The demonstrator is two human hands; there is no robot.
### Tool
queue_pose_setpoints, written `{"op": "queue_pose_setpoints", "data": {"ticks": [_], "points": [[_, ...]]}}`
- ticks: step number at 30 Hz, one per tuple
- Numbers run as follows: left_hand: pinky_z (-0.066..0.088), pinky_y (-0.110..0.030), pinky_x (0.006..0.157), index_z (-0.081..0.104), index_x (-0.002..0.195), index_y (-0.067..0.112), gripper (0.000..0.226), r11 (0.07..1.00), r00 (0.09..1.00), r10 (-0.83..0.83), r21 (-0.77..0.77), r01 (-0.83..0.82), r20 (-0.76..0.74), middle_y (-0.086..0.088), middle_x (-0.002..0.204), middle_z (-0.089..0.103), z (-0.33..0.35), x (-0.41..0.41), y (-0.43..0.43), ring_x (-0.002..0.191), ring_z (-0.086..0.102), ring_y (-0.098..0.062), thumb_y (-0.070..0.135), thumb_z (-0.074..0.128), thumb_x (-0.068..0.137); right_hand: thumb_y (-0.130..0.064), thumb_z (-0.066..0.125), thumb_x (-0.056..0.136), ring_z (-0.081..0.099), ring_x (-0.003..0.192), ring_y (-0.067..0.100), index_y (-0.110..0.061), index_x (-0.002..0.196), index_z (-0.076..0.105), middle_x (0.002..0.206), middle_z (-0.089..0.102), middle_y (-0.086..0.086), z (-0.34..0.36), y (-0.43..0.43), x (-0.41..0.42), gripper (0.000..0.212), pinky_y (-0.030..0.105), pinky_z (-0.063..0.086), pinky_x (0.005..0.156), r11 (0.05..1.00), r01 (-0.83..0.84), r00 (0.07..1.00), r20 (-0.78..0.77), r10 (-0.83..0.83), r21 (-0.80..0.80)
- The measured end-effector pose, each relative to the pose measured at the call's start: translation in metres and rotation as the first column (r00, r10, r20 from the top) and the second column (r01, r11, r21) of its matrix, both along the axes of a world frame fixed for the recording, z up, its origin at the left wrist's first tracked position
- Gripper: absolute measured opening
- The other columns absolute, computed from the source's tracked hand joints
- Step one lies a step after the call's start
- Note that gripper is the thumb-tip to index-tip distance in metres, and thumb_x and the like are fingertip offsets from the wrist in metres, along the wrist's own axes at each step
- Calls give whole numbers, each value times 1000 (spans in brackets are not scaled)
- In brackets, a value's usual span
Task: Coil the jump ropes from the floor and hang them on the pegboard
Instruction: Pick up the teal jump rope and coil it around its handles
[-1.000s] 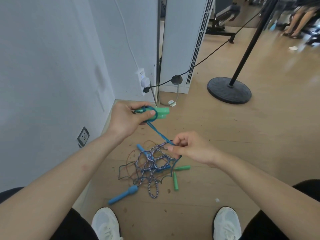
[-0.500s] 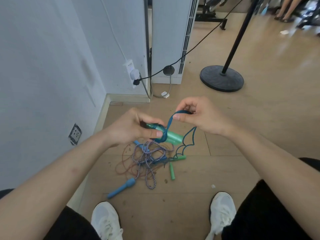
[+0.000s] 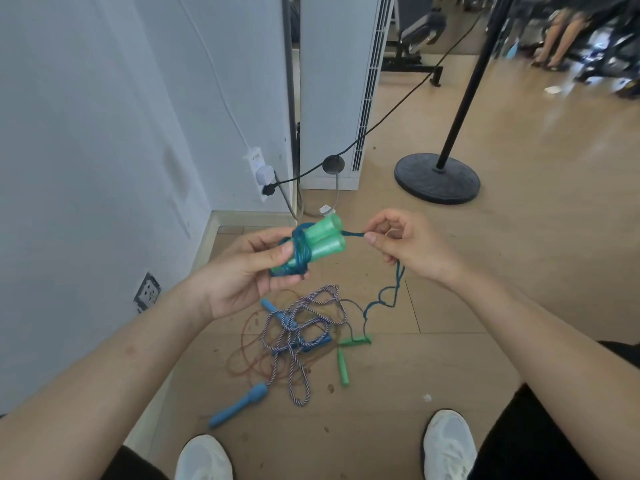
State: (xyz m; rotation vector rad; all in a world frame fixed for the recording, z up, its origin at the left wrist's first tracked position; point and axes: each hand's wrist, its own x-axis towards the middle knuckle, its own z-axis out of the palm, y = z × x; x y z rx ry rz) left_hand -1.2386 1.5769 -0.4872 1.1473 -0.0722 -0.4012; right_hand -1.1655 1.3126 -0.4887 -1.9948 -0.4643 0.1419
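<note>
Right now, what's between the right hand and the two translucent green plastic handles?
Head view: only a taut stretch of dark teal cord, running from its wraps on the green plastic handles in the left hand to the pinching right hand.

A pale wall (image 3: 86,133) is running down the left side, meeting the light wood-plank floor (image 3: 519,271) at a low baseboard (image 3: 207,233). A tall white louvred unit (image 3: 332,81) is standing in the corner beside a wall socket (image 3: 259,169), from which a black cable (image 3: 398,102) is stretching off to the right. A black pole on a round base (image 3: 437,178) is standing nearby. Daylight is glaring off the floor at the right.
</note>
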Motion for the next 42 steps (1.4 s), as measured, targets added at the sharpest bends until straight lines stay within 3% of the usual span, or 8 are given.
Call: {"op": "queue_pose_setpoints", "data": {"ticks": [7, 11, 16, 20, 23, 26, 32, 42], "points": [[61, -23, 68, 67, 106, 2, 54, 927, 937, 345, -136, -350, -58, -12, 95, 74, 0, 2, -14, 85, 75, -25, 17, 89, 59, -13, 69, 92, 63, 55, 8, -26, 83, 68, 76, 65, -5, -16, 16, -19, 17, 28, 55, 56, 981, -102, 994, -49, 95, -165], [62, -28, 75, 62, 109, -1, 31, 825, 825, 565, -6, -565, -8, -9, 95, 73, -6, 7, -8, 90, 74, -22, 3, 74, 81, -8, 66, 93, 62, 58, 11, -28, 99, 68, 83, 65, -2, -14, 22, -33, 20, 32, 58, 60, 944, -279, 955, -153, 253, -177], [63, -34, 74, 69, 106, -2, 29, 656, 723, 662, 313, -687, 199, -12, 103, 70, -16, 8, -1, 82, 73, -20, 2, 80, 79, -13, 68, 94, 59, 67, 17, -23, 131, 63, 78, 51, 5, -11, 26, -45, 39, 36, 58, 64, 847, -484, 868, -246, 432, -221], [62, -39, 76, 78, 96, 30, 30, 522, 790, 342, 595, -610, 510, 9, 87, 77, -25, 7, 0, 81, 73, -17, 20, 89, 71, -11, 70, 91, 59, 67, 11, -21, 104, 73, 75, 68, 3, 4, 28, -51, 16, 37, 50, 66, 849, -485, 874, -158, 460, -210], [54, -30, 81, 78, 106, 29, 36, 478, 811, 59, 697, -536, 583, 12, 93, 77, -28, 3, -7, 85, 69, -7, 21, 88, 73, -5, 69, 91, 57, 62, 1, -16, 90, 70, 73, 67, -1, 14, 23, -43, 11, 18, 46, 58, 925, -366, 930, -75, 359, -103], [45, -20, 76, 75, 116, 29, 36, 442, 793, -125, 749, -493, 596, 8, 97, 72, -29, 0, -13, 85, 64, -8, 21, 82, 82, -9, 69, 91, 57, 61, 4, -15, 90, 72, 78, 70, 7, 18, 15, -32, 7, 21, 46, 56, 966, -242, 970, -12, 242, -95], [37, -6, 78, 67, 130, 21, 38, 478, 727, -340, 776, -413, 596, 10, 105, 64, -28, -6, -21, 88, 55, 9, 19, 70, 92, -16, 76, 86, 65, 76, 37, -20, 85, 72, 83, 73, 12, 9, 5, -17, 6, 45, 52, 69, 985, -109, 992, 41, 116, -136], [49, -28, 73, 74, 115, 37, 46, 461, 768, -393, 831, -312, 506, 5, 94, 67, -26, -5, -22, 80, 60, -13, 40, 87, 71, -13, 78, 84, 57, 65, 6, -22, 80, 69, 73, 68, -2, 12, 9, -25, 14, 24, 45, 63, 967, -216, 976, -9, 217, -135]]}}
